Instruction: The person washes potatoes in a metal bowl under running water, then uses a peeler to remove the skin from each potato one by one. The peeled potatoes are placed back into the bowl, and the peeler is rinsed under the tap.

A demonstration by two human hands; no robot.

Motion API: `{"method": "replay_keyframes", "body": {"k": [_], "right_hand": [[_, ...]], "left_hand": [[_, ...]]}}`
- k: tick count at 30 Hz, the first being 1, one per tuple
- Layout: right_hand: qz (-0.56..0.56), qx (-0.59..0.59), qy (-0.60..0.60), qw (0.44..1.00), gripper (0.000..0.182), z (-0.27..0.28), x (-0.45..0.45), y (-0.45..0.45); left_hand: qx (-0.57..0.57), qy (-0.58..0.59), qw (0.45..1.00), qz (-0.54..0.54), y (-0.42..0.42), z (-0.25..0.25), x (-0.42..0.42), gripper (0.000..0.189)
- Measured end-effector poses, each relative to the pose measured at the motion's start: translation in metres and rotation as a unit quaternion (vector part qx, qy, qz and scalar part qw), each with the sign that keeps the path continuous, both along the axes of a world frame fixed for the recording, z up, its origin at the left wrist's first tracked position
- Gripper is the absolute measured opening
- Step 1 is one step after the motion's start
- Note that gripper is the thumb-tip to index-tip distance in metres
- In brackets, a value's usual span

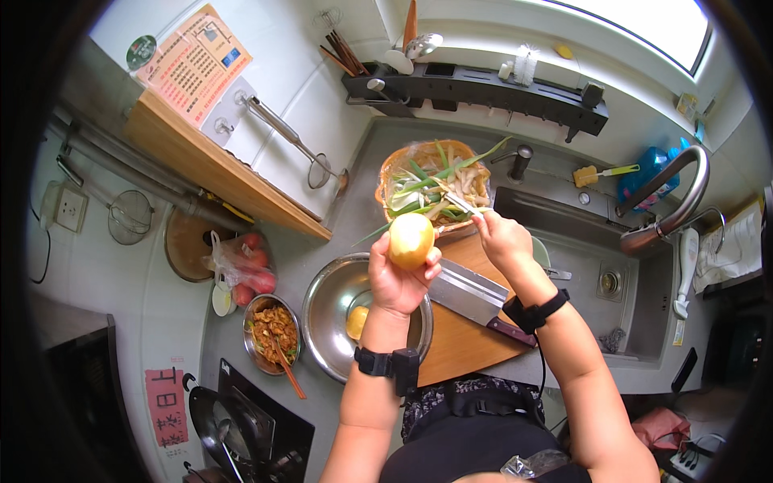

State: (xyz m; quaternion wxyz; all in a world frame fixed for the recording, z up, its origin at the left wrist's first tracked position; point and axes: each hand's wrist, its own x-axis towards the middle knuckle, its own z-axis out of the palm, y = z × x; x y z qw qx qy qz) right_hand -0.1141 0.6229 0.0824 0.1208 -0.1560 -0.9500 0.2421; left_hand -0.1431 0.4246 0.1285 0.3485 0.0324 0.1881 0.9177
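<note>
A peeled yellow potato rests in the fingers of my left hand, above the rim of a large steel bowl. My right hand grips a metal peeler, its head pointing over the basket. That orange basket, lined with a clear plastic bag, holds peelings and green scallion leaves. Inside the steel bowl sits another yellow potato, partly covered by my left forearm. Below my hands, a cleaver lies flat on a wooden cutting board.
A sink with a curved faucet is on the right. To the left stand a bowl of chopped food with chopsticks, a bag of red produce and a wok. A black rack runs along the back wall.
</note>
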Motion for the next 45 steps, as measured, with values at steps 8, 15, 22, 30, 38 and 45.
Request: {"method": "replay_keyframes", "body": {"k": [8, 15, 22, 30, 38, 45], "right_hand": [[0.189, -0.025, 0.171, 0.967, 0.028, 0.052, 0.032, -0.046], [0.021, 0.066, 0.016, 0.997, 0.034, 0.013, -0.006, 0.0], [0.122, -0.036, 0.152, 0.98, 0.03, 0.042, 0.027, -0.033], [0.187, 0.07, 0.237, 0.951, 0.028, 0.038, 0.014, -0.031], [0.049, 0.013, 0.097, 0.994, 0.032, 0.027, 0.008, -0.008], [0.171, 0.036, 0.145, 0.974, 0.029, 0.051, 0.021, -0.035]], "left_hand": [[-0.064, -0.017, 0.995, 0.069, 0.002, -0.012, -0.005, 0.049], [-0.046, 0.016, 0.998, 0.031, 0.006, 0.002, 0.004, 0.045], [-0.005, -0.063, 0.997, 0.043, 0.001, -0.012, -0.007, 0.046], [-0.011, -0.075, 0.997, 0.023, 0.006, -0.01, -0.005, 0.051], [-0.063, 0.02, 0.997, 0.043, 0.0, 0.0, 0.0, 0.049], [-0.086, 0.035, 0.995, 0.035, -0.005, -0.011, -0.001, 0.049]]}}
